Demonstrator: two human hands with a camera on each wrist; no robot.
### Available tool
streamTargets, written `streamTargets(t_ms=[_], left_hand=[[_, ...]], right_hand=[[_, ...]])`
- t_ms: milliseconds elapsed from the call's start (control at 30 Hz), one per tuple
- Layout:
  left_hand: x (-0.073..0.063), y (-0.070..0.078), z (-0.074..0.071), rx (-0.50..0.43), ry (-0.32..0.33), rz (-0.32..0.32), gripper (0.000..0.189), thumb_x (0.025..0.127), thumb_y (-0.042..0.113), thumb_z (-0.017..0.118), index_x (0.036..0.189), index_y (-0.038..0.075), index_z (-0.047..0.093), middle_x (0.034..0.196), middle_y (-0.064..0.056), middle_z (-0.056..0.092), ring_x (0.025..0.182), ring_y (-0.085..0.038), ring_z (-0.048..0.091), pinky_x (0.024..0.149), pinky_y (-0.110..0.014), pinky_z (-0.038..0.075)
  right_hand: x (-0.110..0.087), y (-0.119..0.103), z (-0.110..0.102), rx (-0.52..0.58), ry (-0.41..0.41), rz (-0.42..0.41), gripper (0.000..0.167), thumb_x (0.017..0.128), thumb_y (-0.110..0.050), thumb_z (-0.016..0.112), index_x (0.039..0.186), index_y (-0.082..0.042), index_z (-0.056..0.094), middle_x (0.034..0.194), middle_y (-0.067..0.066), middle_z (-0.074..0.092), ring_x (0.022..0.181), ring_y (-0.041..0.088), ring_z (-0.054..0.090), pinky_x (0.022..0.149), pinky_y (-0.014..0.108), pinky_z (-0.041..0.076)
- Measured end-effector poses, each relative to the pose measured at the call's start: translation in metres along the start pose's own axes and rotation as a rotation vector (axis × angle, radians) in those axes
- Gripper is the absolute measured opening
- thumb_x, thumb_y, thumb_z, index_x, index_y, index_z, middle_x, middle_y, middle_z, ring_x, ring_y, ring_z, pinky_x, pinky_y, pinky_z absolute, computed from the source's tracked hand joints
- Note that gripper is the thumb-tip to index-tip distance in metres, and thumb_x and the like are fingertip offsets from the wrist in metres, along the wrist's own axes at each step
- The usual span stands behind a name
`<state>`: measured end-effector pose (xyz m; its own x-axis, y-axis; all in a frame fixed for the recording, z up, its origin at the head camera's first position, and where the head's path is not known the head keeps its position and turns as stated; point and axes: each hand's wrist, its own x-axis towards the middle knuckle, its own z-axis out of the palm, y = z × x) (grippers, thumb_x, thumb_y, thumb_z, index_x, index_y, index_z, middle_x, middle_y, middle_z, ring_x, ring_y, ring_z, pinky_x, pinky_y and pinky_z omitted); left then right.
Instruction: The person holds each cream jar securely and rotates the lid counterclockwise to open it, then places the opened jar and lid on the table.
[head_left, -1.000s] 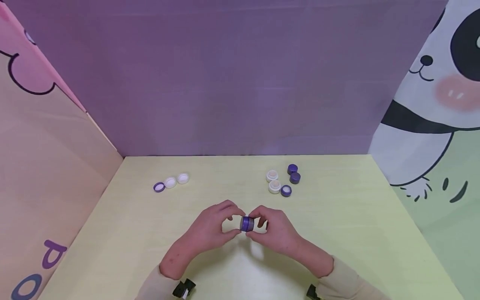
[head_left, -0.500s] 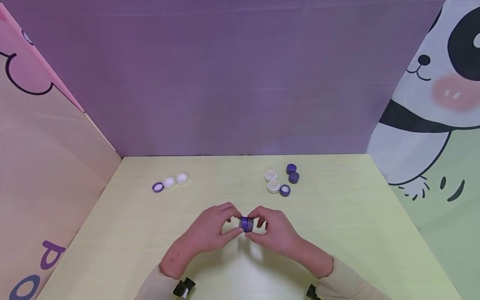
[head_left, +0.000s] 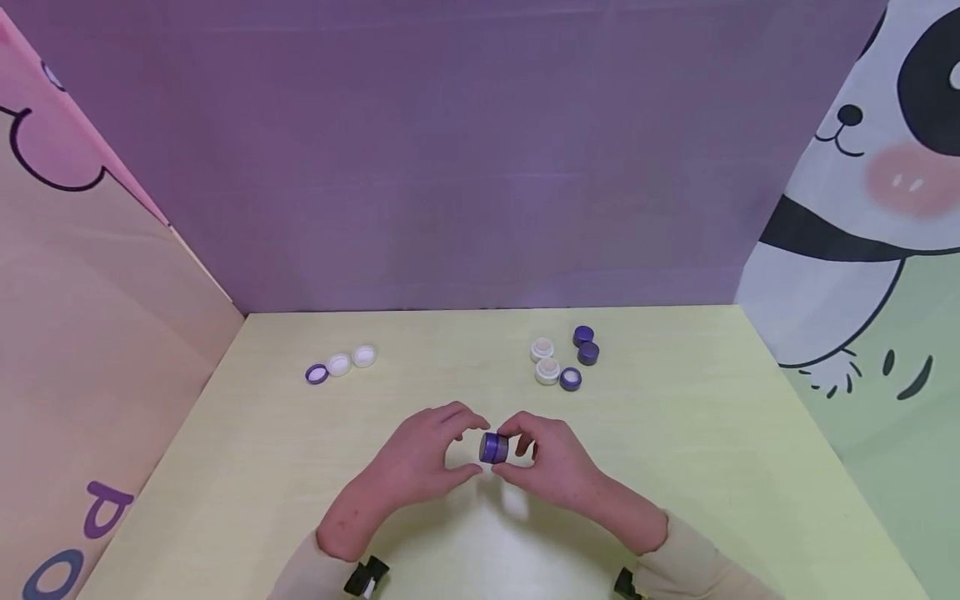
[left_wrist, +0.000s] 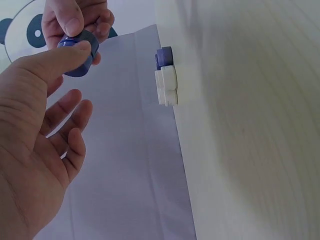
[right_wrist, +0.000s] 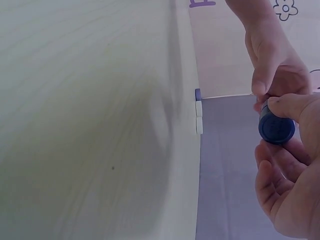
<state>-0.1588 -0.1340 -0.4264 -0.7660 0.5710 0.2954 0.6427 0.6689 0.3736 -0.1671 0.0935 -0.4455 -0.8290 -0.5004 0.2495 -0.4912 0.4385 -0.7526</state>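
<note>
Over the middle of the table, a small purple round jar point(head_left: 492, 447) with a seam round its middle lies on its side in the air. My right hand point(head_left: 551, 462) pinches its right end between thumb and index finger. At the jar's left end, my left hand point(head_left: 427, 454) has thumb and index finger spread apart, their tips close to it. The left thumb overlaps the jar point(left_wrist: 80, 54) in the left wrist view. The right wrist view shows the jar's dark blue round end point(right_wrist: 276, 129) facing the camera, under the right thumb.
Back left on the table point(head_left: 675, 467), a purple lid point(head_left: 317, 374) lies in a row with two white lids point(head_left: 339, 365). Back right stand two white pots point(head_left: 547, 372), an open-looking purple one point(head_left: 571, 379) and two dark purple round pieces point(head_left: 588, 353). A purple wall point(head_left: 480, 167) rises behind.
My left thumb and index finger have parted from the jar and spread wider. The right hand keeps its pinch in nearly the same place.
</note>
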Motion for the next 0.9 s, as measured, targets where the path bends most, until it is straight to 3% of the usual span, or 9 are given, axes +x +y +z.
streamTargets(t_ms=[133,267,467,633,733,833,900], left_hand=[[0.0006,-0.0013,0.0011,-0.017,0.025,0.024,0.04,0.076,0.018,0.082,0.112,0.022,0.064,0.104,0.008,0.061,0.08,-0.013,0.06,0.072,-0.027,0.049],[0.0006,-0.0025,0.0019,-0.021,0.028,0.026,0.035,0.077,0.018,0.082,0.108,0.023,0.066,0.101,0.012,0.06,0.08,-0.013,0.061,0.072,-0.026,0.049],[-0.0002,-0.0044,0.0035,0.004,-0.017,0.011,0.03,0.082,0.032,0.077,0.108,0.02,0.065,0.102,0.009,0.061,0.082,-0.013,0.06,0.074,-0.029,0.05],[-0.0008,-0.0048,0.0042,0.083,-0.044,0.007,0.028,0.089,0.044,0.067,0.104,0.021,0.068,0.098,0.011,0.059,0.082,-0.009,0.057,0.078,-0.031,0.049],[-0.0013,-0.0048,0.0047,0.138,-0.046,0.003,0.035,0.093,0.053,0.057,0.1,0.021,0.07,0.095,0.011,0.059,0.081,-0.009,0.056,0.08,-0.032,0.049],[-0.0021,-0.0045,0.005,0.15,-0.049,-0.009,0.044,0.092,0.059,0.055,0.105,0.02,0.069,0.098,0.007,0.06,0.083,-0.011,0.057,0.081,-0.034,0.049],[-0.0025,-0.0042,0.0049,0.143,-0.048,-0.015,0.046,0.088,0.058,0.061,0.111,0.018,0.067,0.102,0.005,0.061,0.087,-0.012,0.058,0.081,-0.036,0.049]], right_hand=[[0.0001,0.0005,0.0004,0.019,-0.011,0.012,0.031,0.077,-0.015,0.083,0.102,-0.021,0.065,0.093,-0.018,0.066,0.076,0.019,0.061,0.059,0.025,0.049],[0.0003,0.0003,0.0008,0.024,-0.019,0.013,0.031,0.077,-0.015,0.083,0.102,-0.021,0.065,0.093,-0.019,0.066,0.076,0.016,0.061,0.058,0.025,0.049],[-0.0005,0.0005,0.001,-0.008,-0.014,0.02,0.032,0.076,-0.015,0.083,0.102,-0.021,0.065,0.092,-0.019,0.065,0.075,0.01,0.058,0.057,0.025,0.048],[-0.0013,-0.0004,0.0012,-0.012,-0.017,0.018,0.031,0.077,-0.017,0.083,0.102,-0.02,0.065,0.093,-0.019,0.065,0.075,0.012,0.059,0.059,0.024,0.048],[-0.0012,-0.0003,0.0012,-0.006,-0.013,0.016,0.031,0.077,-0.017,0.083,0.102,-0.021,0.065,0.093,-0.019,0.065,0.075,0.012,0.059,0.061,0.025,0.048],[-0.0014,0.0006,0.0012,-0.001,-0.009,0.014,0.031,0.077,-0.017,0.083,0.102,-0.021,0.065,0.093,-0.018,0.065,0.075,0.012,0.059,0.06,0.024,0.049],[-0.0017,0.001,0.0013,0.005,-0.013,0.011,0.032,0.077,-0.016,0.083,0.102,-0.02,0.065,0.093,-0.017,0.066,0.075,0.014,0.06,0.059,0.024,0.049]])
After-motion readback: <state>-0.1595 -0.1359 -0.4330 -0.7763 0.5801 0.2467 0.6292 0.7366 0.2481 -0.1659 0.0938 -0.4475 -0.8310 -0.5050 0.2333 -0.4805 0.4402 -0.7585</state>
